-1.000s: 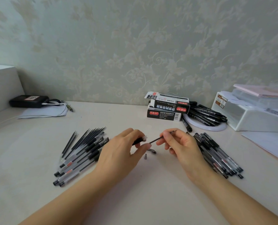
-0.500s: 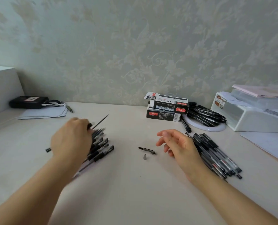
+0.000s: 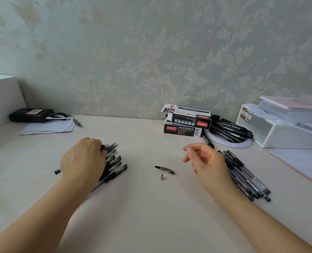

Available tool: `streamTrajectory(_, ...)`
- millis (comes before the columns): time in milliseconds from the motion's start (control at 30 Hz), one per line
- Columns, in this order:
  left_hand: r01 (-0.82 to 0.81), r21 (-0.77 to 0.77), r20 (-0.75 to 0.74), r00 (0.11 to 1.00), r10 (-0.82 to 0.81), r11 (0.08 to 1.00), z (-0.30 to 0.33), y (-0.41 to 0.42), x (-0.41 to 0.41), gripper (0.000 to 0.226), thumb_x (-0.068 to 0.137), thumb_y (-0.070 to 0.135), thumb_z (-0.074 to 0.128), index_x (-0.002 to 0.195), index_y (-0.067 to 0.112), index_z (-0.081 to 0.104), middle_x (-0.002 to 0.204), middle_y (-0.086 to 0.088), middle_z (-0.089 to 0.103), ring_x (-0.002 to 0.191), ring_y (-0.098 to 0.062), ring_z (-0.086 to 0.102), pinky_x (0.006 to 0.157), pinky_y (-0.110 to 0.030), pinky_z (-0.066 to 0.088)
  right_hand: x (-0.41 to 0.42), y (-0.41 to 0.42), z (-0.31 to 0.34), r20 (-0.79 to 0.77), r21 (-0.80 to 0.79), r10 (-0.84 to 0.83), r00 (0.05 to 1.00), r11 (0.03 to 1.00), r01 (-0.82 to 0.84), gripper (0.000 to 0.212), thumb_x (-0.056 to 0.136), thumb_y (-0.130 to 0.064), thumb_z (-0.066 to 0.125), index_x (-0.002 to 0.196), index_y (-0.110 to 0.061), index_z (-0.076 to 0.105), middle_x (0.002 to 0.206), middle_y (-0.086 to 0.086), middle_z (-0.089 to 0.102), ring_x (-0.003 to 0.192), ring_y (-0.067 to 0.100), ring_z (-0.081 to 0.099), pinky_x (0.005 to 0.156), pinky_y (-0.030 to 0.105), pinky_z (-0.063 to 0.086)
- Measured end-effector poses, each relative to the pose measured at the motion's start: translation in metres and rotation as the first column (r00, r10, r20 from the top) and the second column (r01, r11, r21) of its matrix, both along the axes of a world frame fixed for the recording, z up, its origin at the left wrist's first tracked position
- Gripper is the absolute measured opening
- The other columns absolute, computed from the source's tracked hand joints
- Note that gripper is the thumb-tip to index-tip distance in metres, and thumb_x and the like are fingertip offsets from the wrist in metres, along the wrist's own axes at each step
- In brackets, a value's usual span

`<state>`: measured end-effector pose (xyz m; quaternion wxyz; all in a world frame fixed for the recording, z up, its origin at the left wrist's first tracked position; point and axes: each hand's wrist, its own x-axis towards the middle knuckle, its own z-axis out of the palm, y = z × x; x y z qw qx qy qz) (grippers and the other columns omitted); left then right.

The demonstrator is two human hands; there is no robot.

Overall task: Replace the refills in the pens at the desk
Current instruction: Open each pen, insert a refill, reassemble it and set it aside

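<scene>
Mid-job at the desk — one pen apart, piles on both sides.

The loose pen cap lay near the middle of the desk, with the small metal tip just in front of it, so one pen looked dismantled and not yet rebuilt. Left of the cap, the left hand rested over a fanned pile of pens and refills; its fingers curled down among them, but whether they gripped one could not be told. Right of the cap, the right hand hovered with fingers relaxed and empty, just beside a second pile of black-capped clear pens. Behind the cap stood two refill boxes — the top one open. Judging by the piles, much work remained.
</scene>
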<state>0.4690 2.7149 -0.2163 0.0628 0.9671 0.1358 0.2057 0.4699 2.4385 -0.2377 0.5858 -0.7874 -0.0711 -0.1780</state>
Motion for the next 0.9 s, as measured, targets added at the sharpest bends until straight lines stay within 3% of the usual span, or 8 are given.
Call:
streamTrajectory(100,0.181,0.017,0.101,0.978,-0.182,0.983,0.001,-0.029,-0.011,0.026,0.096,0.037,0.046,0.087,0.019,0.061,0.089,0.002,0.052,0.079,-0.029,0.059,0.055,-0.029,0.033,0.003,-0.017,0.01,0.128,-0.271,-0.216,0.968,0.931,0.244,0.008,0.09,-0.023,0.066,0.084,-0.028,0.065,0.069,-0.01,0.068,0.057,0.005,0.058,0.053,0.017,0.041)
streamTrajectory(200,0.391,0.049,0.164,0.905,-0.393,0.919,-0.005,-0.058,-0.021,0.031,0.096,0.046,0.044,0.084,0.021,0.06,0.082,0.006,0.053,0.071,-0.023,0.06,0.05,-0.028,0.036,-0.002,-0.031,0.012,0.163,-0.629,-0.282,0.945,0.709,0.32,0.01,0.085,-0.03,0.07,0.084,-0.025,0.061,0.075,-0.012,0.062,0.066,0.008,0.057,0.057,0.025,0.04)
streamTrajectory(267,0.473,0.043,0.157,0.867,-0.474,0.88,-0.01,-0.068,-0.025,0.032,0.096,0.048,0.042,0.085,0.024,0.06,0.081,0.007,0.053,0.067,-0.017,0.057,0.048,-0.027,0.039,-0.006,-0.033,0.01,0.124,-0.753,-0.306,0.944,0.591,0.29,0.017,0.084,-0.036,0.07,0.081,-0.023,0.06,0.077,-0.01,0.057,0.073,0.015,0.056,0.059,0.028,0.04)
streamTrajectory(567,0.531,-0.034,0.073,0.846,-0.528,0.846,-0.023,-0.066,-0.02,0.023,0.096,0.044,0.046,0.091,0.028,0.061,0.085,0.011,0.054,0.066,-0.011,0.047,0.052,-0.024,0.038,-0.014,-0.021,0.013,-0.012,-0.869,-0.315,0.949,0.474,0.146,0.016,0.097,-0.032,0.055,0.095,-0.017,0.061,0.1,0.0,0.063,0.093,0.023,0.061,0.072,0.032,0.049)
streamTrajectory(733,0.595,-0.09,0.093,0.803,-0.588,0.798,-0.023,-0.068,-0.022,0.026,0.092,0.054,0.045,0.094,0.035,0.062,0.087,0.014,0.056,0.068,-0.008,0.053,0.055,-0.024,0.044,-0.014,-0.008,0.007,0.006,-0.946,-0.338,0.941,0.302,0.114,0.02,0.102,-0.018,0.043,0.12,-0.011,0.046,0.125,0.007,0.052,0.114,0.024,0.054,0.085,0.029,0.043)
streamTrajectory(800,0.613,-0.128,0.103,0.79,-0.605,0.779,-0.022,-0.069,-0.024,0.031,0.088,0.063,0.041,0.099,0.04,0.058,0.088,0.017,0.057,0.067,-0.003,0.052,0.057,-0.022,0.044,-0.015,-0.003,0.007,0.057,-0.94,-0.312,0.948,0.303,0.156,0.017,0.101,-0.016,0.042,0.117,-0.012,0.044,0.122,0.007,0.054,0.112,0.023,0.054,0.082,0.028,0.041)
streamTrajectory(833,0.619,-0.138,0.107,0.785,-0.61,0.773,-0.022,-0.069,-0.025,0.033,0.086,0.067,0.04,0.103,0.042,0.054,0.088,0.018,0.057,0.065,-0.001,0.051,0.055,-0.021,0.043,-0.015,-0.002,0.008,0.087,-0.915,-0.282,0.955,0.357,0.189,0.012,0.102,-0.017,0.042,0.113,-0.013,0.044,0.116,0.005,0.058,0.107,0.022,0.056,0.076,0.029,0.039)
streamTrajectory(900,0.635,-0.143,0.123,0.773,-0.623,0.759,-0.02,-0.071,-0.027,0.033,0.087,0.069,0.039,0.106,0.043,0.045,0.087,0.021,0.056,0.062,0.006,0.05,0.05,-0.018,0.034,-0.014,-0.001,0.012,0.131,-0.791,-0.189,0.973,0.572,0.217,0.006,0.102,-0.024,0.045,0.102,-0.018,0.047,0.097,-0.001,0.063,0.09,0.017,0.059,0.064,0.027,0.034)
